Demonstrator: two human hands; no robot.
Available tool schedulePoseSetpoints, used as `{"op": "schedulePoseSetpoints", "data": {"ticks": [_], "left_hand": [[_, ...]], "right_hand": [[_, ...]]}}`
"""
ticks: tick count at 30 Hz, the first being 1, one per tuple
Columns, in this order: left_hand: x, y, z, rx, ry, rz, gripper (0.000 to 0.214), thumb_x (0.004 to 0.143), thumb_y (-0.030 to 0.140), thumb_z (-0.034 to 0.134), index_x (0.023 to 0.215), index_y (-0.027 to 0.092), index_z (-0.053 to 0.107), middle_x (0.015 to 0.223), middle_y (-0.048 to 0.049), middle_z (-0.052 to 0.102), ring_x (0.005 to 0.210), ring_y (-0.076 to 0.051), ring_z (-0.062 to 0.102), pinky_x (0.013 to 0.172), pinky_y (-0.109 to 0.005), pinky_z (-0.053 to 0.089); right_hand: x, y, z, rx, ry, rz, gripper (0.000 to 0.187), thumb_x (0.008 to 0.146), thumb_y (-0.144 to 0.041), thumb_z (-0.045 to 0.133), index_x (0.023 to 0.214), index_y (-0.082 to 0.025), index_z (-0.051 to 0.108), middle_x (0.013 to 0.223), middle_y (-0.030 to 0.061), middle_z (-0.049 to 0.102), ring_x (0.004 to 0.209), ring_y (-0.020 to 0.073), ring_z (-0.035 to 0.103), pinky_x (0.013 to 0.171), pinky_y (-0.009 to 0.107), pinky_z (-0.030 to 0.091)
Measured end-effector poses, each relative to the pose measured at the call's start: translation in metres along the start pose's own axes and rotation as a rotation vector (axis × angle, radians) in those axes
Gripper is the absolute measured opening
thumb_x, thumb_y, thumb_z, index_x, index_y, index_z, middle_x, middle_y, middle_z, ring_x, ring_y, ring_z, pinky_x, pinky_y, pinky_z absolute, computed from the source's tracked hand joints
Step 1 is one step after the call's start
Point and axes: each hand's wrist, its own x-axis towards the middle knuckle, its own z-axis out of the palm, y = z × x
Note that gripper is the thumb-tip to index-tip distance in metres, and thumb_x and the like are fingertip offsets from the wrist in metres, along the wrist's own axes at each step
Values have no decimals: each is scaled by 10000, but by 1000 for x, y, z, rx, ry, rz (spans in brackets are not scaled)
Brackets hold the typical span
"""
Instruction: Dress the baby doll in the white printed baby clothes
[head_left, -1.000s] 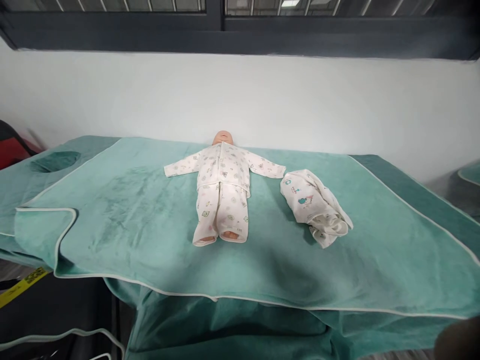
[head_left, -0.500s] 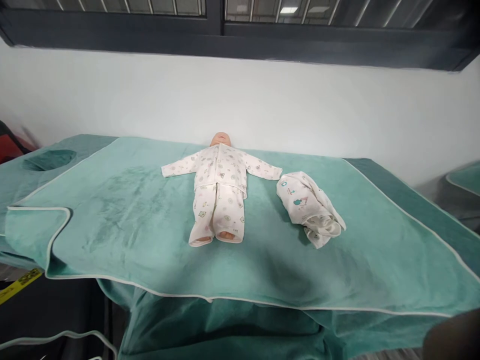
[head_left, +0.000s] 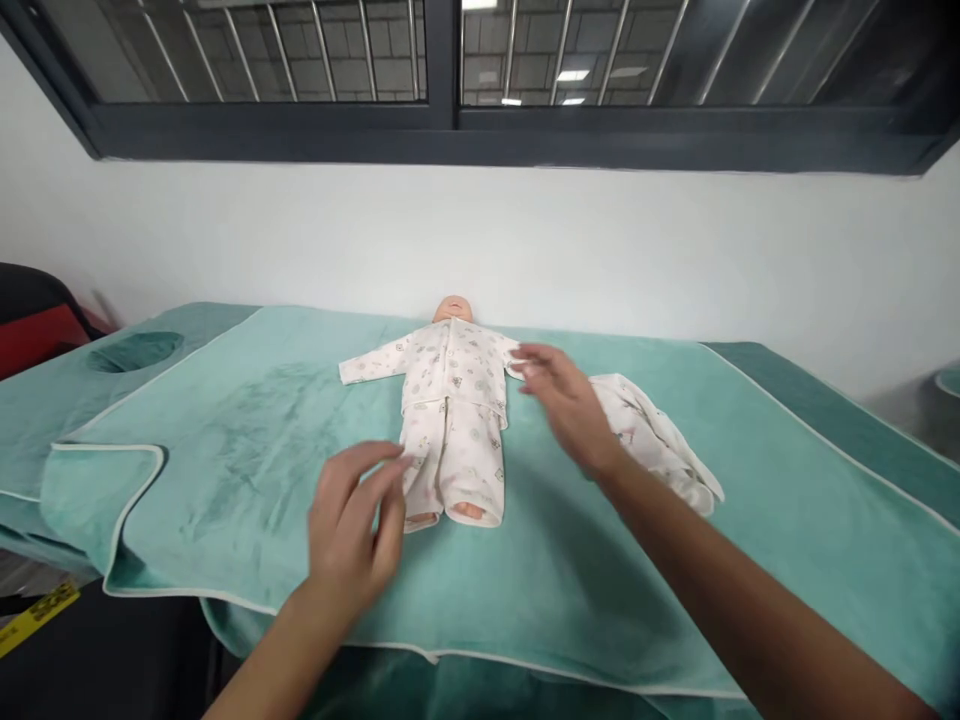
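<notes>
A baby doll (head_left: pixel 452 410) in white printed pyjamas lies on its back on a teal towel (head_left: pixel 247 440), head toward the wall. My left hand (head_left: pixel 352 530) hovers open in front of the doll's left trouser leg, fingers apart and holding nothing. My right hand (head_left: pixel 566 405) reaches over the doll's far sleeve, fingers stretched out, empty. A crumpled white baby garment (head_left: pixel 660 445) with small prints lies to the right of the doll, partly hidden behind my right wrist.
The towel covers a padded table (head_left: pixel 825 410) against a white wall, with a round face hole (head_left: pixel 135 350) at the left end. A red and black object (head_left: pixel 34 320) stands at the far left. A dark window frame runs above.
Both my hands have come into view from below and reached toward the doll. The camera has tilted up slightly. The doll and the garment have not moved.
</notes>
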Motion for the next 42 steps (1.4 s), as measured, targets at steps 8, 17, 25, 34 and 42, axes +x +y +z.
{"op": "schedulePoseSetpoints", "data": {"ticks": [8,17,25,34,42], "left_hand": [[141,-78,100,-66,-22,-240,304,859,212,447,1060,174,672,1136,-67,683,1054,-204,614,970,-357,461],[225,-126,182,-128,-200,-209,401,806,84,406,1055,211,694,1145,-45,705,1102,-209,618,1033,-374,429],[220,-142,180,-82,-278,-102,449,875,106,351,1261,223,548,1305,-53,610,1240,-201,531,1088,-405,387],[216,-136,174,-124,-261,-129,400,893,123,368,1199,252,590,1278,-16,627,1218,-190,542,1082,-390,396],[194,-133,157,-24,-280,-9,299,924,208,437,1117,247,663,1364,-31,562,1297,-183,463,1138,-385,320]], "right_hand": [[95,94,72,-572,37,2,329,898,-421,446,1073,-181,588,1118,95,617,1000,220,558,899,360,418],[200,113,103,-920,-260,241,293,866,-413,427,837,-204,631,870,98,672,801,255,601,649,317,373],[204,142,98,-733,-94,146,262,845,-356,418,676,-218,563,739,15,646,674,170,515,606,273,309],[198,149,96,-435,99,146,229,790,-346,497,621,-192,519,660,-25,573,665,138,482,637,262,335],[162,137,92,-387,278,209,272,808,-405,519,640,-193,543,644,-25,563,639,138,456,652,269,348]]}}
